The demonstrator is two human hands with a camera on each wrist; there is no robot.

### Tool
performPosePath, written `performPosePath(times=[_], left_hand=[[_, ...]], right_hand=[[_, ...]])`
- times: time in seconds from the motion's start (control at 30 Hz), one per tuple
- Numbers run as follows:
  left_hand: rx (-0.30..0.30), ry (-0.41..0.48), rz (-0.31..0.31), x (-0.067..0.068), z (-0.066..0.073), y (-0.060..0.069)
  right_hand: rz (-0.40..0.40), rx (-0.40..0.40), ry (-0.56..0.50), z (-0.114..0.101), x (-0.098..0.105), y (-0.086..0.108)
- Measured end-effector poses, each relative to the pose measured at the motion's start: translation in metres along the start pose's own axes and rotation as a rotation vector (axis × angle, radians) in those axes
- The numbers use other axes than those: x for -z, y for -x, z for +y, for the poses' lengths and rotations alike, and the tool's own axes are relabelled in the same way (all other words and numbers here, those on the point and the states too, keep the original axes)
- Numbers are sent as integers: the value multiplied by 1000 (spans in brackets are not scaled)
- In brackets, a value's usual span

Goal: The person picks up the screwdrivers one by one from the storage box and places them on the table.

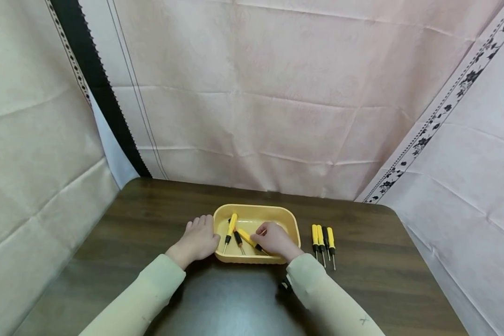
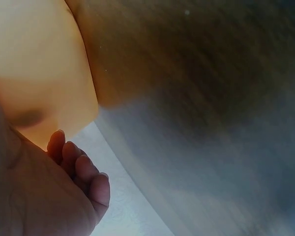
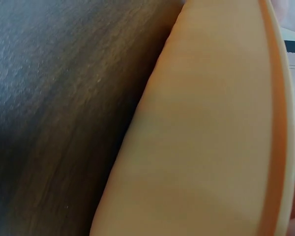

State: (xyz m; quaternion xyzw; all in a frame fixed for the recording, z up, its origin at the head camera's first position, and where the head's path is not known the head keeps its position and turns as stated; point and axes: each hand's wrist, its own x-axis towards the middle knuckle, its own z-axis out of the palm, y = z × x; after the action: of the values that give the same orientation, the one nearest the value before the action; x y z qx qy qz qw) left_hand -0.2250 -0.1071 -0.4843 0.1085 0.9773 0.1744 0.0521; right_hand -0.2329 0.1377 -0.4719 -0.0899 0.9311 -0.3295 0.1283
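Pale sleeves reach in from seven and five o'clock over the dark worktop. Against the nine o'clock end of the yellow tray rests the left hand, fingers loosely bent outside the wall, presumably steadying it. Inside, the right hand has its fingers curled beside a yellow screwdriver; whether they pinch it I cannot tell, since the right wrist view shows mostly tray wall. Two more screwdrivers lie towards nine o'clock in the tray. Four row screwdrivers lie outside at three o'clock, handles towards twelve, probably aligned for tidiness. Beneath the right cuff, a small dark object is partly hidden, too unclear to name.
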Motion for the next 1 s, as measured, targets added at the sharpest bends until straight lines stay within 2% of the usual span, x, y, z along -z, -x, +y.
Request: performPosePath(times=[0.23, 0.43, 0.63, 0.87, 1.0], left_hand=[[-2, 1, -11, 0, 1, 1], [-5, 4, 9, 1, 1, -1], [0, 4, -14, 3, 1, -1], [-7, 19, 18, 5, 2, -3], [1, 16, -4, 2, 1, -2]], right_hand=[[-36, -7, 8, 1, -7, -5], [-26, -7, -2, -1, -7, -9], [-29, -12, 12, -5, -8, -9], [-16, 7, 15, -13, -10, -11], [-22, -15, 21, -15, -12, -10]])
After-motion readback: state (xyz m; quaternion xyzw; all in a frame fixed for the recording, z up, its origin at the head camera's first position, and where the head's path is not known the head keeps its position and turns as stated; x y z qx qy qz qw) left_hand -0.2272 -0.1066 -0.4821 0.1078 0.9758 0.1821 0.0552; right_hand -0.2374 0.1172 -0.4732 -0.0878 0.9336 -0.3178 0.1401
